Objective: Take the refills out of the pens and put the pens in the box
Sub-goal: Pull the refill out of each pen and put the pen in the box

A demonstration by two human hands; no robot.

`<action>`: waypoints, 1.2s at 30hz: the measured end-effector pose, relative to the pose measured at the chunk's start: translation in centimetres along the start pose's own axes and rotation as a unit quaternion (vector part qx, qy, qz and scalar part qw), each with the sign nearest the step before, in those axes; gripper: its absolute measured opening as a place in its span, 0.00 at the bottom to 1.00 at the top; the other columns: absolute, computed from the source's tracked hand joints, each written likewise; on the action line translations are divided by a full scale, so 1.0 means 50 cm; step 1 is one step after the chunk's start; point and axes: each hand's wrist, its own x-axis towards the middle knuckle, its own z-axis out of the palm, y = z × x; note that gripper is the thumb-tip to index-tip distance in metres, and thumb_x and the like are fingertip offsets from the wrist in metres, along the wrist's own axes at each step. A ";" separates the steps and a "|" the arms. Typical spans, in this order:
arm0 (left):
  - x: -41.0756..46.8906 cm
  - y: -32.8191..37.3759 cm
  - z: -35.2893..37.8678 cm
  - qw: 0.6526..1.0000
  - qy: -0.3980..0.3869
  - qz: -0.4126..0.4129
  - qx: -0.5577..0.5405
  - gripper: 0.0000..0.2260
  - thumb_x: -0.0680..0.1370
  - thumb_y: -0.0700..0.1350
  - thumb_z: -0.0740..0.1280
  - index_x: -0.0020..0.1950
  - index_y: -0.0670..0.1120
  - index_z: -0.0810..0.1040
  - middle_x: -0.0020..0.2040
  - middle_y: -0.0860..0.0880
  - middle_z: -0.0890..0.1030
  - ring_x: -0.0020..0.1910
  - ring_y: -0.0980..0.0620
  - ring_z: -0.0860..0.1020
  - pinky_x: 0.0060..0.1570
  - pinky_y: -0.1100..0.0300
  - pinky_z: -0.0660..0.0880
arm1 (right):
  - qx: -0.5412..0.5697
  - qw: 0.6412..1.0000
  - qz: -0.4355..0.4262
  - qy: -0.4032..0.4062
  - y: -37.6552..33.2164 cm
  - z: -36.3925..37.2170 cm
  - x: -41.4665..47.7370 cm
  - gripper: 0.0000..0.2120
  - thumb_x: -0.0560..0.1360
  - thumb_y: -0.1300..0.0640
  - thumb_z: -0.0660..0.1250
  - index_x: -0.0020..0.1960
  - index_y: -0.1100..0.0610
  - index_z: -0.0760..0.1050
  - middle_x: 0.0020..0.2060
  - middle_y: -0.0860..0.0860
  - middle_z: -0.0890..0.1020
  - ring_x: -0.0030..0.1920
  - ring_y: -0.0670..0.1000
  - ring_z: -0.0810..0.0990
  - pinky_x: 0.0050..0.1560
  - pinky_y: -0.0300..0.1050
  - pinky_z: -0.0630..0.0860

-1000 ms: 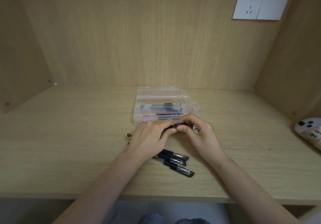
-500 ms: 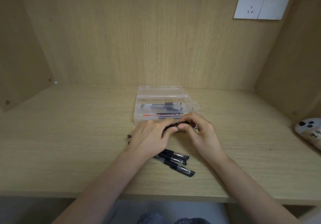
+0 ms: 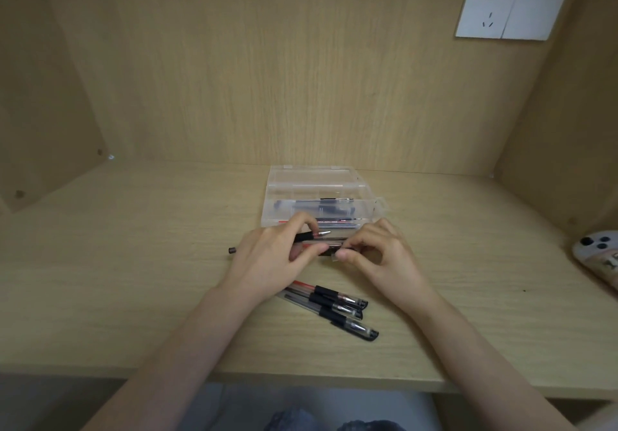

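Beside the box (image 3: 314, 179), left hand (image 3: 267, 263) and right hand (image 3: 384, 258) pinch a pen (image 3: 329, 249).

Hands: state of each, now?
Left hand: closed, gripping a pen.
Right hand: closed, pinching a pen piece.

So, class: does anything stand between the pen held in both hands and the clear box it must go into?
Nothing visible does. The left hand and right hand hold the pen right before the clear plastic box, seemingly open-topped; three loose pens lie nearer the person, off the path.
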 end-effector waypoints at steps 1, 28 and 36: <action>-0.001 0.000 0.001 1.000 0.001 0.003 -0.005 0.13 0.76 0.62 0.57 0.54 0.57 0.67 0.30 0.53 0.75 0.29 0.58 0.72 0.31 0.61 0.66 | -0.003 1.000 -0.006 -0.001 -0.001 0.002 0.001 0.16 0.68 0.36 0.65 0.42 0.46 0.81 0.35 0.44 0.78 0.46 0.46 0.71 0.51 0.46 0.69; -0.004 -0.006 0.028 0.990 0.056 0.120 -0.058 0.16 0.76 0.58 0.58 0.50 0.51 0.79 0.45 0.56 0.80 0.41 0.59 0.77 0.34 0.60 0.74 | 0.126 0.991 0.041 0.005 -0.026 0.002 0.001 0.10 0.69 0.59 0.74 0.42 0.44 0.81 0.37 0.48 0.79 0.40 0.41 0.73 0.44 0.30 0.67; -0.009 -0.005 0.021 0.992 0.016 0.072 -0.106 0.11 0.73 0.51 0.69 0.52 0.52 0.71 0.46 0.60 0.75 0.41 0.58 0.77 0.42 0.58 0.76 | 0.118 0.992 0.020 0.030 -0.024 0.001 0.001 0.10 0.66 0.60 0.76 0.44 0.47 0.81 0.36 0.42 0.77 0.41 0.43 0.73 0.45 0.31 0.68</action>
